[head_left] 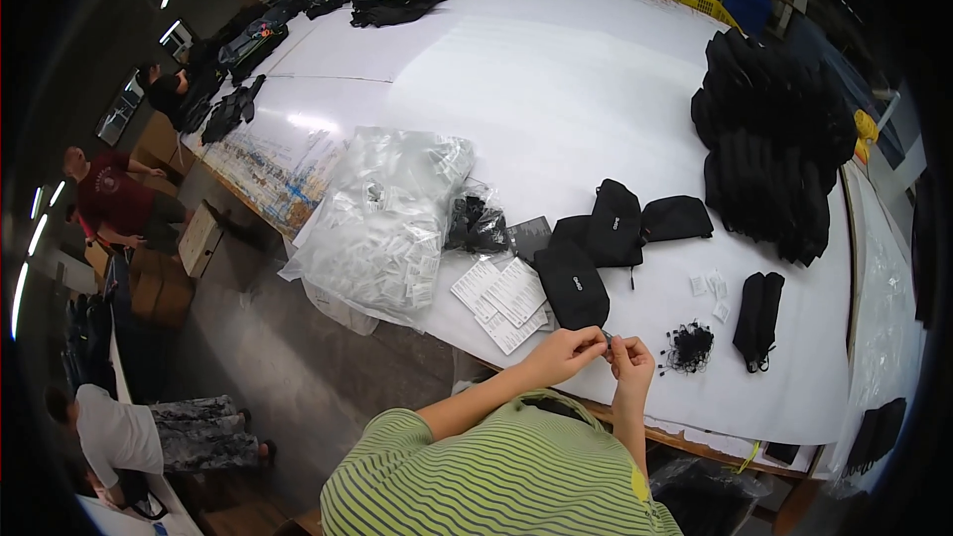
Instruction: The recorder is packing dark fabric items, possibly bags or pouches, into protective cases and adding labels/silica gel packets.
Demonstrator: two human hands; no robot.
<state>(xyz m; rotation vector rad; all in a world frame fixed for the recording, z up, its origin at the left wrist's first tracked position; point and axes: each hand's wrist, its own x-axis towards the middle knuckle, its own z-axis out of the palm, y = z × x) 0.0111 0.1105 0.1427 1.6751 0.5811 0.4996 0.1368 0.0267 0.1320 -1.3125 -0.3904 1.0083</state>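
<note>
My left hand (562, 355) and my right hand (632, 361) meet at the table's front edge, fingers pinched together. Between their fingertips is a small dark piece, too small to name. Just beyond them lies a black fabric pouch (576, 288) with a small pale mark. Two more black pouches, one in the middle (615, 223) and one to the right (677, 218), lie behind it. White printed cards (511, 295) are spread left of the pouches. Right of my right hand sits a tangle of thin black cords (688, 347).
A clear plastic bag of white packets (382, 223) stands at the table's left edge, beside a small bag of black pieces (476, 223). At right are small white packets (713, 290), two narrow black pouches (759, 320) and a tall black fabric pile (769, 139). Several people are farther off.
</note>
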